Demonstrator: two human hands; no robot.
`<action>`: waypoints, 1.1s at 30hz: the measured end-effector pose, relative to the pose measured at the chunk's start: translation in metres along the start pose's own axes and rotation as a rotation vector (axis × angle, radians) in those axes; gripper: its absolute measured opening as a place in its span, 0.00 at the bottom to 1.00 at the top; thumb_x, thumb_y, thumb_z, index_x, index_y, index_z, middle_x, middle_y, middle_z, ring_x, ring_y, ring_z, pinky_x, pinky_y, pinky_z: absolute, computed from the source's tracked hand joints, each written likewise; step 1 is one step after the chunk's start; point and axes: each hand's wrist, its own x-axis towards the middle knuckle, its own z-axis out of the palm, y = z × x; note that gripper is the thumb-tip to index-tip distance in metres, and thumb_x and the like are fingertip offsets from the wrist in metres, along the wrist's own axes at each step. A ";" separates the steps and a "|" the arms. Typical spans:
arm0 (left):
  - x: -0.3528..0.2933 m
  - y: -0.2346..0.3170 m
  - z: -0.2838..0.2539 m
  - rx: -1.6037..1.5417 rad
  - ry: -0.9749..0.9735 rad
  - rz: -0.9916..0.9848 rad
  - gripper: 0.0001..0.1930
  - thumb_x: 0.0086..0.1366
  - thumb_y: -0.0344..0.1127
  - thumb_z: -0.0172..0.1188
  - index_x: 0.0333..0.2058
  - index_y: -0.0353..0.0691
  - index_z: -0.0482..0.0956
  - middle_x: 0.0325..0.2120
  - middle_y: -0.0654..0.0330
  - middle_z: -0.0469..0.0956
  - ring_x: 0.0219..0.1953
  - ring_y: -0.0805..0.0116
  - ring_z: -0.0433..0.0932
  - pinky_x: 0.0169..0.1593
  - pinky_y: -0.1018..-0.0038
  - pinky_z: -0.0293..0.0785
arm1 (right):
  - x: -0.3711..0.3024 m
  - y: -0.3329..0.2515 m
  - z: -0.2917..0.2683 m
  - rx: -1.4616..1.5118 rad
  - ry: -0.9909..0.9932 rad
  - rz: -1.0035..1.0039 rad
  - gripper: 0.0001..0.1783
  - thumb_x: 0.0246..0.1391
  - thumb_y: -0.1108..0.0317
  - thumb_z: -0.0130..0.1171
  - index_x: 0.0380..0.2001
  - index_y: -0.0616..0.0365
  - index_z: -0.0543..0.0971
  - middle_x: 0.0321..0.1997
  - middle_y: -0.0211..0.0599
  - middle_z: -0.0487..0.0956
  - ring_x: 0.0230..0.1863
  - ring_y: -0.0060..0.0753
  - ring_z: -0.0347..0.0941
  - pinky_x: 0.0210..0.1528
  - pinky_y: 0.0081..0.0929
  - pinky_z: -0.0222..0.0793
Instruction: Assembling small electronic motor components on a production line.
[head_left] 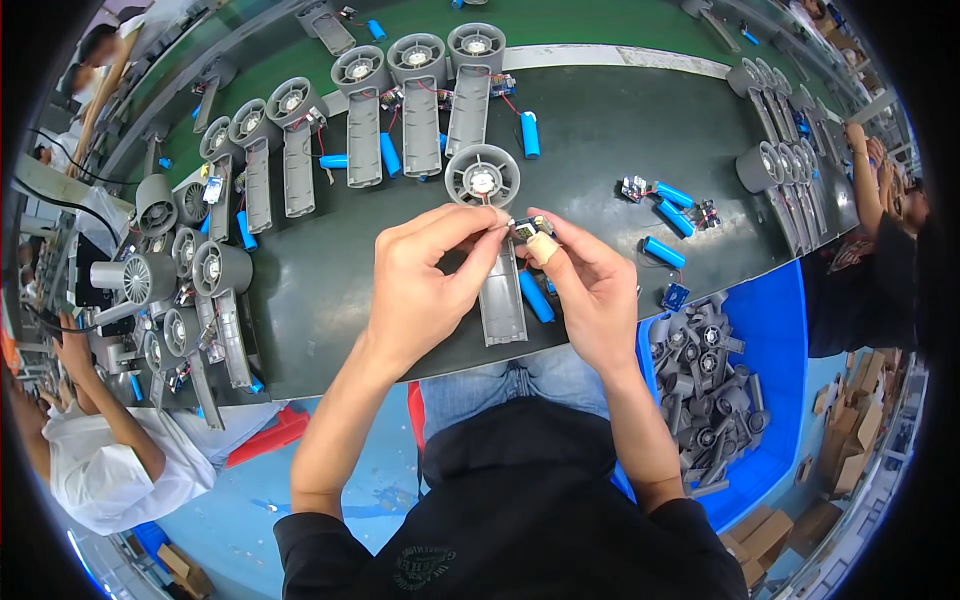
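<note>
Before me on the bench lies a grey handheld fan housing with a round fan head (483,177) and an open, trough-shaped handle (502,312). My left hand (425,275) is closed in a pinch just below the fan head; what its fingertips hold is too small to make out. Between thumb and fingers, my right hand (597,290) grips a small circuit board (528,230) above the handle, touching or nearly touching the left fingertips. Tan wrapping (542,248) covers the right thumb's tip. A blue cylindrical battery (537,297) lies beside the handle, partly under the right hand.
More fan housings (418,105) with boards and batteries stand in a row beyond my hands. Loose batteries (664,252) and boards (676,296) lie to the right. A blue bin (785,370) of grey parts sits below the right edge. Co-workers' arms (100,385) flank the bench.
</note>
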 end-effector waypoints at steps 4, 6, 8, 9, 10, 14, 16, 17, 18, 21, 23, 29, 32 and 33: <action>0.002 0.003 0.003 0.176 0.007 0.134 0.09 0.58 0.18 0.64 0.39 0.29 0.80 0.31 0.55 0.83 0.31 0.70 0.83 0.36 0.76 0.80 | 0.003 0.007 0.004 -0.179 0.047 -0.138 0.17 0.61 0.75 0.60 0.52 0.66 0.79 0.42 0.40 0.84 0.41 0.23 0.80 0.44 0.21 0.75; 0.002 0.002 0.007 0.306 0.035 0.171 0.09 0.58 0.18 0.64 0.38 0.30 0.81 0.31 0.54 0.82 0.30 0.68 0.82 0.36 0.75 0.79 | 0.003 0.005 0.004 -0.266 0.053 -0.169 0.16 0.60 0.75 0.60 0.52 0.66 0.80 0.42 0.41 0.83 0.40 0.24 0.81 0.43 0.21 0.75; 0.002 0.004 0.006 0.276 0.035 0.168 0.08 0.58 0.18 0.64 0.38 0.30 0.81 0.31 0.54 0.82 0.31 0.67 0.82 0.36 0.74 0.79 | 0.003 0.003 0.005 -0.352 0.061 -0.202 0.16 0.60 0.75 0.60 0.52 0.66 0.80 0.42 0.42 0.83 0.39 0.25 0.81 0.42 0.21 0.75; 0.002 0.005 0.005 0.246 0.038 0.169 0.08 0.58 0.18 0.64 0.37 0.30 0.81 0.31 0.55 0.82 0.31 0.67 0.82 0.36 0.74 0.79 | 0.003 0.003 0.005 -0.376 0.056 -0.220 0.16 0.61 0.76 0.59 0.52 0.66 0.79 0.41 0.39 0.82 0.39 0.21 0.78 0.42 0.19 0.73; 0.001 0.004 0.004 0.246 0.035 0.166 0.08 0.58 0.18 0.64 0.37 0.30 0.81 0.31 0.55 0.82 0.31 0.67 0.82 0.36 0.74 0.79 | 0.002 0.003 0.005 -0.399 0.052 -0.238 0.17 0.61 0.78 0.58 0.53 0.66 0.79 0.41 0.36 0.82 0.38 0.17 0.75 0.43 0.17 0.72; -0.002 0.001 -0.002 0.214 0.005 0.156 0.06 0.59 0.20 0.64 0.36 0.31 0.79 0.32 0.53 0.80 0.30 0.56 0.82 0.34 0.70 0.78 | 0.002 0.004 0.004 -0.357 0.055 -0.206 0.17 0.61 0.78 0.59 0.53 0.66 0.79 0.41 0.36 0.82 0.38 0.17 0.76 0.42 0.17 0.72; -0.001 0.004 -0.003 0.233 -0.011 0.172 0.07 0.59 0.20 0.64 0.36 0.30 0.78 0.31 0.53 0.80 0.30 0.57 0.82 0.33 0.70 0.78 | 0.002 0.004 0.004 -0.360 0.054 -0.200 0.17 0.59 0.78 0.60 0.53 0.66 0.80 0.41 0.36 0.82 0.37 0.18 0.76 0.41 0.17 0.72; 0.000 0.007 -0.002 0.198 -0.018 0.110 0.07 0.58 0.19 0.65 0.36 0.30 0.79 0.31 0.54 0.80 0.30 0.62 0.82 0.34 0.72 0.78 | 0.003 0.004 0.003 -0.358 0.053 -0.197 0.17 0.59 0.78 0.60 0.53 0.66 0.80 0.41 0.36 0.82 0.37 0.18 0.76 0.41 0.17 0.72; 0.000 0.009 -0.001 0.162 -0.025 0.048 0.07 0.57 0.18 0.65 0.35 0.30 0.79 0.31 0.55 0.81 0.30 0.68 0.82 0.35 0.75 0.79 | 0.004 0.005 0.003 -0.410 0.053 -0.243 0.17 0.59 0.79 0.60 0.52 0.66 0.80 0.41 0.37 0.82 0.37 0.18 0.76 0.41 0.17 0.72; 0.001 0.008 0.000 0.176 -0.023 0.070 0.07 0.57 0.18 0.65 0.35 0.29 0.79 0.30 0.56 0.80 0.30 0.68 0.81 0.35 0.75 0.78 | 0.004 0.006 0.003 -0.486 0.060 -0.317 0.17 0.58 0.79 0.61 0.51 0.65 0.80 0.41 0.37 0.82 0.36 0.19 0.77 0.41 0.18 0.73; 0.001 0.007 0.000 0.175 -0.026 0.079 0.08 0.57 0.18 0.65 0.35 0.30 0.79 0.30 0.56 0.80 0.30 0.68 0.81 0.35 0.75 0.78 | 0.004 0.006 0.004 -0.510 0.069 -0.344 0.17 0.57 0.80 0.61 0.51 0.65 0.81 0.42 0.37 0.82 0.36 0.20 0.77 0.41 0.18 0.73; 0.000 0.004 -0.002 0.181 -0.032 0.109 0.08 0.56 0.17 0.65 0.35 0.30 0.78 0.30 0.57 0.80 0.29 0.68 0.81 0.35 0.75 0.78 | 0.011 0.009 -0.003 -0.337 0.044 -0.330 0.15 0.55 0.81 0.59 0.47 0.66 0.79 0.40 0.37 0.82 0.37 0.21 0.78 0.40 0.19 0.73; 0.000 0.005 -0.002 0.145 -0.030 0.071 0.08 0.55 0.17 0.64 0.35 0.31 0.78 0.30 0.57 0.79 0.28 0.69 0.80 0.34 0.75 0.78 | 0.009 -0.001 0.000 -0.260 0.027 -0.247 0.14 0.55 0.82 0.58 0.46 0.65 0.78 0.39 0.35 0.81 0.36 0.19 0.77 0.38 0.19 0.73; -0.001 0.005 -0.001 0.141 -0.032 0.061 0.08 0.55 0.17 0.64 0.35 0.31 0.78 0.30 0.57 0.79 0.28 0.69 0.80 0.34 0.75 0.78 | 0.009 -0.001 0.000 -0.261 0.024 -0.246 0.14 0.55 0.82 0.58 0.46 0.65 0.78 0.39 0.35 0.81 0.36 0.19 0.77 0.38 0.19 0.73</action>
